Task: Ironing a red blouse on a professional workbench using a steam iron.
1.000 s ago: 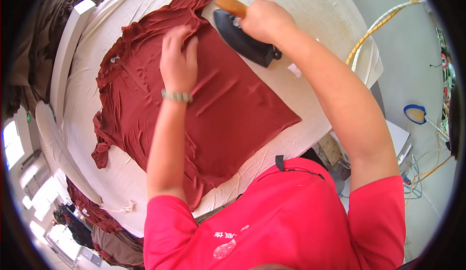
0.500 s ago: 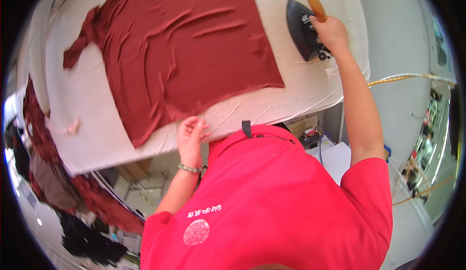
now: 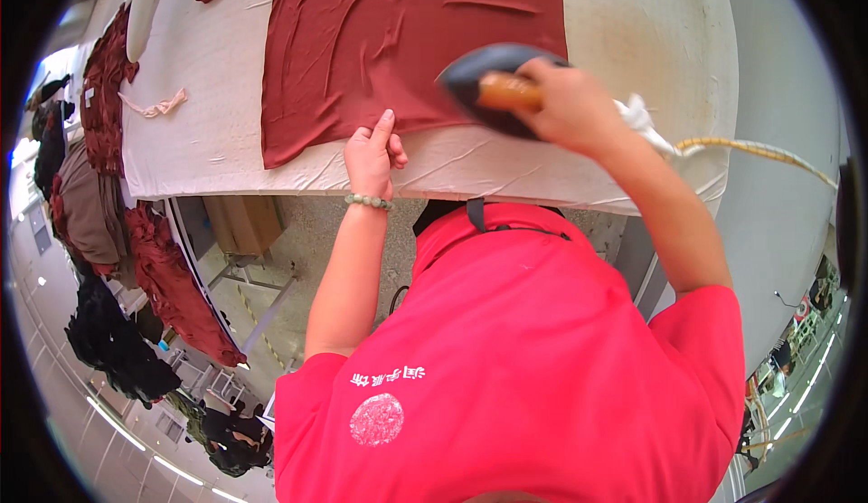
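Note:
A dark red knit garment (image 3: 362, 60) lies spread on the pale padded ironing table (image 3: 651, 14), with creases across its body and one sleeve out to the left. My right hand (image 3: 574, 109) is wrapped round the brown handle of a clothes iron (image 3: 493, 60); motion blurs it, and the iron is over the garment's lower right corner. Whether the soleplate touches the cloth I cannot tell. At the near hem is my left hand (image 3: 371, 157), one digit stretched onto the cloth and the others loosely curled, with no fabric seen in them.
A cord (image 3: 759, 144) in a yellowish wrap runs off to the right beside a white cloth (image 3: 637, 118). A pinkish strip (image 3: 158, 103) lies on the table's left. Beyond that edge hang red garments (image 3: 176, 286), a brown one (image 3: 86, 195) and black ones (image 3: 113, 340).
My right hand has swung the iron leftward from the bare table to over the garment, turning its tip left. My left hand now reaches onto the hem. The view has shifted.

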A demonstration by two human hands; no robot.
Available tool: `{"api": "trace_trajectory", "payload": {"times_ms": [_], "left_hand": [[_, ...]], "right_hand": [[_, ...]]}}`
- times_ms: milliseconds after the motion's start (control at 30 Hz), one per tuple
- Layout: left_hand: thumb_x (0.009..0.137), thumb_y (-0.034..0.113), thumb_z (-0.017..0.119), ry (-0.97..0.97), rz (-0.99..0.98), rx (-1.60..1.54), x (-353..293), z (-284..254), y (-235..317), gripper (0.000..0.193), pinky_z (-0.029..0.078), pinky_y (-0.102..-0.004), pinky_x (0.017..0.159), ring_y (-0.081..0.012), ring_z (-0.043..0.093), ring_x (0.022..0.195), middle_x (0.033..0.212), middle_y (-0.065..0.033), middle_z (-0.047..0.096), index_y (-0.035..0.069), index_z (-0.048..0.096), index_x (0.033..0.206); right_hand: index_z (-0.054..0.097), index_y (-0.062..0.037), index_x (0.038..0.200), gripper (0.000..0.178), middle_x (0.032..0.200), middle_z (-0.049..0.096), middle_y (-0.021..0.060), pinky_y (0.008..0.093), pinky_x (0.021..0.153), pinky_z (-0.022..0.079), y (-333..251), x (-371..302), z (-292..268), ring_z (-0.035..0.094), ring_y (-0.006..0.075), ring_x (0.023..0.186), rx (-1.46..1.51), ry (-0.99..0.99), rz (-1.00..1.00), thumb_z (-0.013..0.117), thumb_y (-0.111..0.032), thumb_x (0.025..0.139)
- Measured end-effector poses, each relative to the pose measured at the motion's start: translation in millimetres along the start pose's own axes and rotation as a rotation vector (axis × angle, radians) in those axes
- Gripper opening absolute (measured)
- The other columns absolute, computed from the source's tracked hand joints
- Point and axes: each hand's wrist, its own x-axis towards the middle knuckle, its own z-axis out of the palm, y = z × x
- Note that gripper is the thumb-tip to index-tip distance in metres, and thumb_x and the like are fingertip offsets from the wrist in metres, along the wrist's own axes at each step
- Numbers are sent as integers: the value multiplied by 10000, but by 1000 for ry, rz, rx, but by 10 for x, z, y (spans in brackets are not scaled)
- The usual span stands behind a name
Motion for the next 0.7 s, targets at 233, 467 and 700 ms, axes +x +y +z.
{"api": "trace_trajectory", "payload": {"times_ms": [233, 467, 700], "left_hand": [[964, 269, 714, 33, 100, -29, -161, -33, -87, 304, 429, -253, 447, -112, 547, 490, 626, -21, 586, 88, 553, 781], [965, 217, 706, 141, 325, 69, -162, -85, -149, 184, 484, -271, 570, -101, 597, 665, 756, 5, 644, 58, 640, 903], [972, 190, 678, -77, 533, 177, 270, 322, 469, 226, 529, -272, 807, -117, 647, 928, 1049, -54, 710, -4, 706, 1084]], "right_hand": [[647, -53, 1133, 452, 960, 717, 222, 470, 780, 551, -150, 66, -56, 690, 420, 900, 43, 38, 206, 743, -422, 891], [661, -29, 1169, 504, 922, 726, 172, 426, 746, 531, 1019, -238, -442, 709, 334, 836, -73, 128, 349, 754, -428, 875], [678, -5, 1054, 445, 777, 669, 103, 353, 630, 476, 1467, -725, -549, 634, 202, 676, 47, 43, 768, 737, -412, 884]]}}
